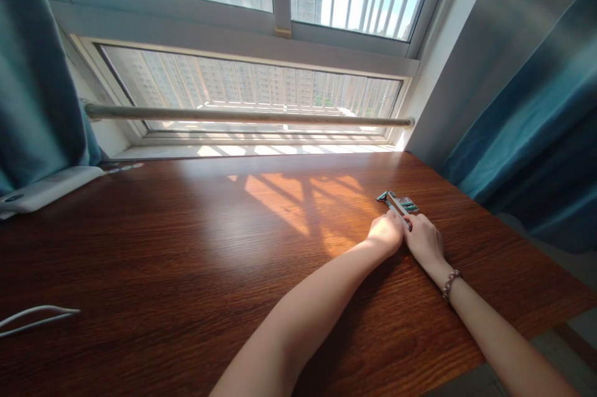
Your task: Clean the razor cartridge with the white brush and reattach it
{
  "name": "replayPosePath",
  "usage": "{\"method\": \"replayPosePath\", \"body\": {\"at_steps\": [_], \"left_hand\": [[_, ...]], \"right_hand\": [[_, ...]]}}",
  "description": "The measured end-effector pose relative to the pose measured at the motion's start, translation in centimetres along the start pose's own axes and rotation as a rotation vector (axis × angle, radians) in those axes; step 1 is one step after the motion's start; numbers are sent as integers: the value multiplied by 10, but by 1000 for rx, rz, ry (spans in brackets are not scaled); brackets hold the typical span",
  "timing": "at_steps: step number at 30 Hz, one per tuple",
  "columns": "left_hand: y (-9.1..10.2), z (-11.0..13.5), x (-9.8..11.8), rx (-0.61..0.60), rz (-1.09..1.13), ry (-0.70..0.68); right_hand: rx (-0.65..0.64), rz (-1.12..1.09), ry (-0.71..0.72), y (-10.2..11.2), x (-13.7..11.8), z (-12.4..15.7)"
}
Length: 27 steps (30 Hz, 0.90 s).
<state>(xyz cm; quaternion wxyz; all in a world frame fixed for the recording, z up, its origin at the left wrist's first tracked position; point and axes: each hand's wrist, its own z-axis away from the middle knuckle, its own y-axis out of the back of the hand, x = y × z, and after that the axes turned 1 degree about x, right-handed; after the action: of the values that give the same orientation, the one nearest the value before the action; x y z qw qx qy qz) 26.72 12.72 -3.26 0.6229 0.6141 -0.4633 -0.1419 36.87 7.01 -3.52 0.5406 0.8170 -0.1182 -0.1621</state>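
Observation:
My left hand [387, 232] is closed, low over the table, with a razor [384, 196] at its fingertips. The razor's teal and dark head points away to the left, and its handle runs back to the hand. Right beside it, my right hand [424, 238] has its fingers curled on a narrow, pale, flat case [398, 204] with a dark lower end. The two hands nearly touch. Just behind the case lies a clear pack of teal razor cartridges [409, 205] on the table. A beaded bracelet [450, 285] circles my right wrist.
The brown wooden table [186, 260] reaches to the window sill, with a metal rail [252, 115] above it. A white device [56, 188] sits at the left edge and a white cable [41, 317] nearer me. Blue curtains [536, 117] hang on both sides.

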Motion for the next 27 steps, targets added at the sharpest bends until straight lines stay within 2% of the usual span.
{"method": "replayPosePath", "body": {"at_steps": [13, 27], "left_hand": [[-1, 2, 1, -4, -59, -63], [7, 10, 5, 22, -68, -140]], "right_hand": [[-74, 116, 33, 8, -9, 7], [-37, 146, 17, 6, -7, 6]]}}
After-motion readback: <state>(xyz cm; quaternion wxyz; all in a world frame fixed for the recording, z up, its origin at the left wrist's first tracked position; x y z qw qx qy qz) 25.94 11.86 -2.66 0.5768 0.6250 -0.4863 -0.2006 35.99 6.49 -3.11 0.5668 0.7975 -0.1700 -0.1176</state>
